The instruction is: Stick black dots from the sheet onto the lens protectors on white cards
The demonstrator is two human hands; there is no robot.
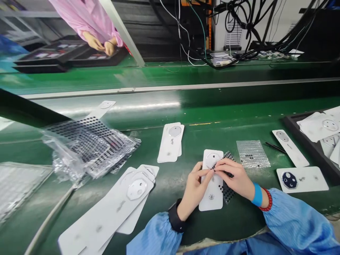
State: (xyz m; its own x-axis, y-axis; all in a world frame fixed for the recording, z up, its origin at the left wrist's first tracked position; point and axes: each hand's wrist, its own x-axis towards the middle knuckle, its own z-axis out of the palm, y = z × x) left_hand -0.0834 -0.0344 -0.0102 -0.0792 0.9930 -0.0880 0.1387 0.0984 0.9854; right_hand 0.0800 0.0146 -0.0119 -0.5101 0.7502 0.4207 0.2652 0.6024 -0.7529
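A white card (211,200) with a round silver camera-like panel lies in front of me. My left hand (195,186) rests at its left side, thumb and forefinger pinched together over it. From the right, my right hand (236,176) meets those fingertips, also in a pinch. A tiny black dot shows between the right fingertips; whether the left fingers hold anything is hidden. Partly under my right hand and beside the card is a sheet of black dots (227,193). A clear sheet (252,150) with a few black dots left on it lies farther right.
Several white cards (106,212) overlap at the left, near bagged dot sheets (92,145). Stacked cards (170,141) lie ahead. At right are black tweezers (275,147), a card with a dark panel (302,179) and a black tray (294,124) of cards. Across the bench, a person's hands (99,44) show.
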